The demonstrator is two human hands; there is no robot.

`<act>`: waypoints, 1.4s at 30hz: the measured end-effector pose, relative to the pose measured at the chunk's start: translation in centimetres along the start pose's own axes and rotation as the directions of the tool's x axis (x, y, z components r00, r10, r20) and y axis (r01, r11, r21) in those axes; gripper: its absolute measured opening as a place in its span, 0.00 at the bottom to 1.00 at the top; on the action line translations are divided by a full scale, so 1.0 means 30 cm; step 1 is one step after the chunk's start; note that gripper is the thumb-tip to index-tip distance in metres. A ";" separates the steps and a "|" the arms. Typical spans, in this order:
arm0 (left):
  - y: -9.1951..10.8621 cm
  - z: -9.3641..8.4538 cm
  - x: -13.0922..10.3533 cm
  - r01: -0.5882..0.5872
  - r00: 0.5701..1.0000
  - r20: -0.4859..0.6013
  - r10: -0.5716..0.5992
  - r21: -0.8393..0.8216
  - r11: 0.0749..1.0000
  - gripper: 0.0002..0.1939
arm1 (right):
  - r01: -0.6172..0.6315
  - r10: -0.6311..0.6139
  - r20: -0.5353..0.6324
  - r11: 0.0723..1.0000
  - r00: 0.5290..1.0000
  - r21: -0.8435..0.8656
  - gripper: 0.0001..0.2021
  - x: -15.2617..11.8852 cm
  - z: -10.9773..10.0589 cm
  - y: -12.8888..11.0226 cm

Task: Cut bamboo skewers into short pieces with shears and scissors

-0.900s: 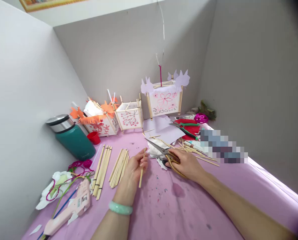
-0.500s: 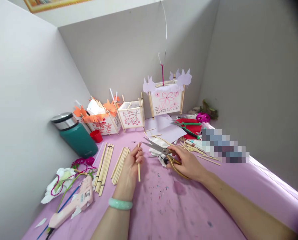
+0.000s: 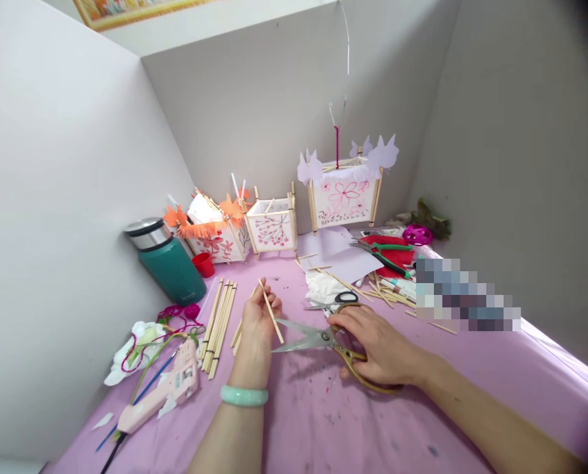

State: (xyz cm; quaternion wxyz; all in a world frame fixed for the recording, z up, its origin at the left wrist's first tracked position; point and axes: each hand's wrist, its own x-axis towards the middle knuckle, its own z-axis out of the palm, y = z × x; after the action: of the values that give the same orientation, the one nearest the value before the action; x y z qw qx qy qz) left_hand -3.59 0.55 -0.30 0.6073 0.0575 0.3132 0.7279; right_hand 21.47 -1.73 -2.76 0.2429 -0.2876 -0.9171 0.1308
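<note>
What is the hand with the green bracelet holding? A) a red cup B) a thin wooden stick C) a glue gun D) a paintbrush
B: the left hand, the one with the green bracelet, pinches a thin wooden stick, while the glue gun lies untouched on the pink table.

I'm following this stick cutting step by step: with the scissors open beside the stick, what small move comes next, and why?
Probably bring the scissors a little further left so the stick sits between the blades. The left hand holds the stick tilted off the table, the right hand has the gold handles, and the open blade tips lie just at the stick's lower end, not yet around it.
</note>
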 end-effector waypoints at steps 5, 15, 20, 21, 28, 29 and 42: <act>0.008 -0.009 0.005 0.003 1.000 -0.016 -0.003 0.001 1.000 0.06 | -0.015 0.015 0.015 1.000 1.000 -0.014 0.30 0.002 0.004 0.005; 0.000 0.011 -0.013 0.033 0.999 0.007 -0.033 -0.004 0.999 0.06 | -0.031 0.031 0.039 0.999 0.999 0.008 0.28 0.007 -0.010 -0.004; -0.001 0.009 -0.011 0.018 1.000 0.015 -0.018 -0.012 1.000 0.07 | -0.034 0.033 0.034 0.999 0.999 0.029 0.28 0.007 -0.019 -0.003; -0.002 0.007 -0.011 0.014 1.000 0.019 -0.014 -0.010 1.000 0.06 | -0.040 0.039 0.032 0.999 0.999 0.029 0.28 0.008 -0.020 -0.003; -0.001 0.002 -0.012 0.016 0.999 0.036 -0.015 -0.011 1.000 0.04 | -0.053 0.052 0.051 0.998 0.997 0.018 0.26 0.011 -0.027 -0.010; 0.000 0.003 -0.014 0.017 0.999 0.038 -0.017 -0.015 1.000 0.04 | -0.052 0.051 0.049 0.999 0.997 0.016 0.26 0.010 -0.027 -0.010; -0.027 0.023 -0.026 0.039 0.995 0.095 -0.030 -0.099 0.994 0.10 | -0.034 0.032 0.054 0.999 0.998 0.027 0.27 0.011 -0.031 0.006</act>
State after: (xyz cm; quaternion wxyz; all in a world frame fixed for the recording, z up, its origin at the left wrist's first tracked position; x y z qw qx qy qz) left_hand -2.40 0.14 0.06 0.6359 0.0551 0.2483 0.7287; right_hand 21.81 -1.30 -1.92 0.2202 -0.2957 -0.9165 0.1554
